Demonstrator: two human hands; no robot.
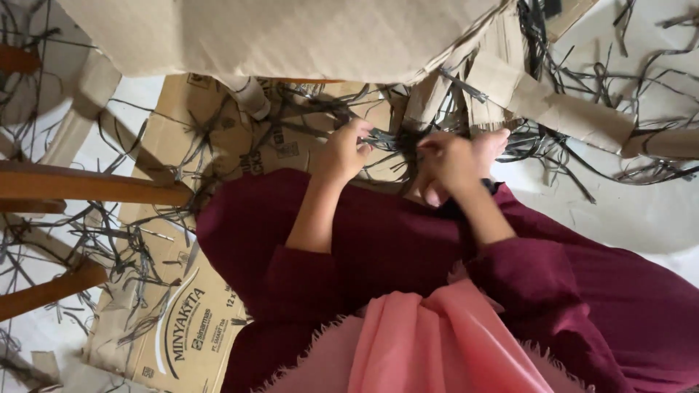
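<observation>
Landmark: the flattened printed cardboard sheet [182, 320] on the floor; every place below is told from it.
Strips: a bundle of thin dark strips [397, 142] sits just past the far edge of the sheet, between the two hands and above the lap in the maroon garment [378, 240].
Left hand: the left hand [341, 154] curls over the near end of the bundle, its fingers drawn in narrow around a few strips.
Right hand: the right hand [448, 161] closes on the other side of the same bundle; the picture is blurred here, so it probably pinches the strips, but the exact grip is unclear.
Handling: the strips look light, flat and limp, likely springy plastic strapping; they tangle easily and may slip through a loose pinch.
Where to hold: best taken near a free end, between thumb and forefinger, one strip at a time.
Around: loose strips [109, 240] litter the sheet, a corrugated board [291, 33] stands beyond it, cardboard tubes [568, 113] lie to its far right, wooden chair legs [87, 185] cross its left side, and a pink cloth [437, 342] hangs nearest the camera.
</observation>
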